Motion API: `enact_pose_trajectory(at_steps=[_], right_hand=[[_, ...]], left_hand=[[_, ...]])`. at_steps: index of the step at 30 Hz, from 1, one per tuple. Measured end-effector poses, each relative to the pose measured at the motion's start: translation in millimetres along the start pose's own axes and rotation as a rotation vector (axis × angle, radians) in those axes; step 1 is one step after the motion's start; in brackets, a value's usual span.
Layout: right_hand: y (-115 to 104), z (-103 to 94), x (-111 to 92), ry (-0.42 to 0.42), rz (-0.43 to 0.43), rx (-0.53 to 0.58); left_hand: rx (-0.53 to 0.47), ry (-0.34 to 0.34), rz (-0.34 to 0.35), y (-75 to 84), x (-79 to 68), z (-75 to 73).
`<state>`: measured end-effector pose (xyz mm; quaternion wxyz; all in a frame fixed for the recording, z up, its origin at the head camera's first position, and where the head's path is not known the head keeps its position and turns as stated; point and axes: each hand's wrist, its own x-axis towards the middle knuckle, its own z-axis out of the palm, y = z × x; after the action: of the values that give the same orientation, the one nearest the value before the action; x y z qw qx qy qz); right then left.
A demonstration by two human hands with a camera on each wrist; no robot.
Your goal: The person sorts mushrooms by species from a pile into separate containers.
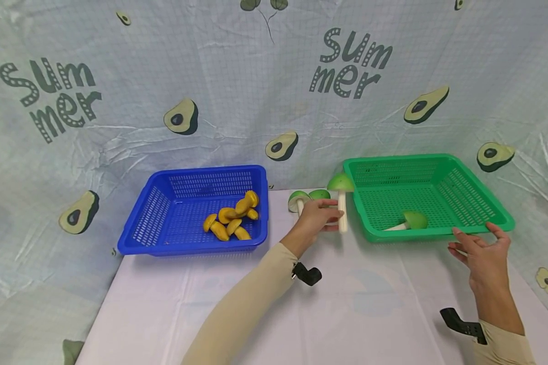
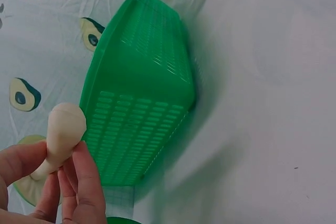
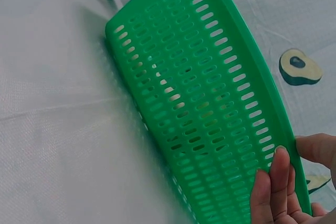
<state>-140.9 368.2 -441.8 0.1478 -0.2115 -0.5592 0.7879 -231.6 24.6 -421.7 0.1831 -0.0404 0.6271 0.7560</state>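
My left hand pinches the pale stem of a green-capped mushroom, held upright with its cap at the top, beside the left end of the green basket. In the left wrist view the stem's thick end sits between thumb and fingers. With thumb and fingers, my right hand grips the basket's front rim near its right corner; the right wrist view shows the rim between them. Inside the green basket lies another green-capped mushroom. Behind my left hand, two more green mushrooms rest on the table, partly hidden.
A blue basket stands to the left, with several yellow-brown mushrooms in its right half. The white-covered table stretches in front of both baskets. A patterned cloth hangs right behind them.
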Motion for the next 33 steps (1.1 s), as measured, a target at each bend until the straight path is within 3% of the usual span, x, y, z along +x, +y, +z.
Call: enact_pose_trajectory(at_steps=[33], right_hand=[[-0.9, -0.1, -0.4, 0.000, 0.017, -0.053]], left_hand=[[-0.114, 0.018, 0.054, 11.4, 24.9, 33.4]])
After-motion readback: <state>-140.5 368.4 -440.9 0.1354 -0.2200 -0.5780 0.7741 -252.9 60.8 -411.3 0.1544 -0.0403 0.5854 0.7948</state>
